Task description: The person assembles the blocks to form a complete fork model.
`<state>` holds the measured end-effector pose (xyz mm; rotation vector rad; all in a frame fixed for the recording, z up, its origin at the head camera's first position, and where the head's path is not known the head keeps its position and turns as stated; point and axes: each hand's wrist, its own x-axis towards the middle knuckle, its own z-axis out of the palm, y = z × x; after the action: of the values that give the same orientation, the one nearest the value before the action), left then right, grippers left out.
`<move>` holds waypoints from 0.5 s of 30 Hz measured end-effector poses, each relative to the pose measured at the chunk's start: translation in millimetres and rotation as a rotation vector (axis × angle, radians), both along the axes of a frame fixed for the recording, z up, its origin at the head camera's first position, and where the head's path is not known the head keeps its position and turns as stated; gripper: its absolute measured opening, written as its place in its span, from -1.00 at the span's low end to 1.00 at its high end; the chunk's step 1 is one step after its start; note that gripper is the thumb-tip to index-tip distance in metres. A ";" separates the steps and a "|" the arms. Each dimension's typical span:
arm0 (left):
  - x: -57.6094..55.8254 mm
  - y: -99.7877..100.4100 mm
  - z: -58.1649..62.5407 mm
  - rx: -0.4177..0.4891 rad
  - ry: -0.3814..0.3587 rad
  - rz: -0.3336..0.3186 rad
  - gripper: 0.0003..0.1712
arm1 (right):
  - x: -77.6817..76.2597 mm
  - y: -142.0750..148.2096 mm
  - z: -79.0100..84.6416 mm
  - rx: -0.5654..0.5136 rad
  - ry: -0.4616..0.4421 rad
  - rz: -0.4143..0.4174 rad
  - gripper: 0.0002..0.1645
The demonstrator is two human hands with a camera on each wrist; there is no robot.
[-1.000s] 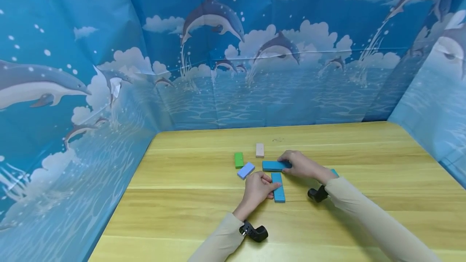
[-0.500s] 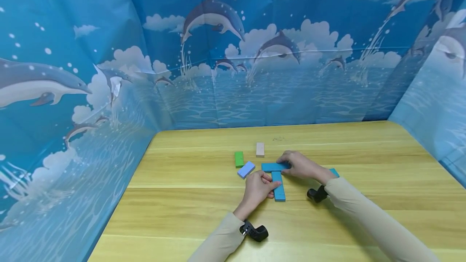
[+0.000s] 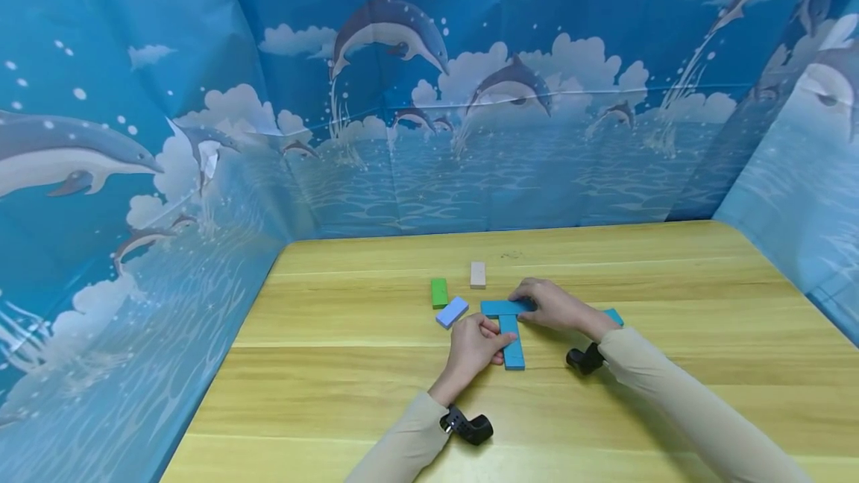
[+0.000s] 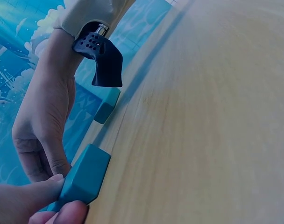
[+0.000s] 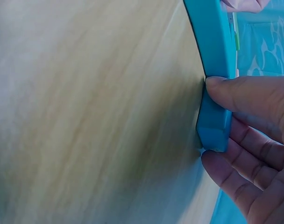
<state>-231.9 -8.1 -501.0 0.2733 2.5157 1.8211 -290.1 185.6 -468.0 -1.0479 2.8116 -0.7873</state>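
Two long blue blocks lie on the table, meeting in a T shape in the head view. My left hand (image 3: 472, 349) pinches the lengthwise blue block (image 3: 513, 352) between thumb and fingers, at its left side. At the far end of that block lies the crosswise blue block (image 3: 495, 308), whose right end my right hand (image 3: 555, 307) grips. The right wrist view shows the right thumb on the near side of this crosswise block (image 5: 216, 46), with fingers round its end. Part of that right end is hidden by the hand in the head view.
Left of the T lie a periwinkle block (image 3: 452, 312) and a green block (image 3: 439, 294). Beyond them sits a pale pinkish block (image 3: 478, 275). A third blue block (image 3: 614, 316) shows partly behind the right wrist. Dolphin-printed sheeting (image 3: 429, 192) borders the wooden table (image 3: 335, 393).
The narrow gap between the two blue blocks has closed, so the crosswise one now meets the lengthwise one's far end. Both hands keep their holds and have barely moved.
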 end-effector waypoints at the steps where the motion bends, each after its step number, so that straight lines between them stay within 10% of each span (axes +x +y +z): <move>1: -0.4 -0.1 -0.2 0.000 0.002 0.001 -0.74 | 0.1 -0.3 0.3 0.000 0.001 -0.001 -0.64; 10: 1.2 0.3 0.6 0.004 0.011 0.002 -0.75 | 1.4 0.3 -1.1 0.003 0.022 -0.001 -0.63; 15: 1.3 -0.5 2.1 -0.159 0.166 -0.004 -0.65 | 2.7 1.1 -2.6 0.000 0.030 0.000 -0.62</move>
<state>-230.6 -8.6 -498.9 0.4406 2.7485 1.6483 -287.4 186.7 -470.7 -1.0690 2.8364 -0.7781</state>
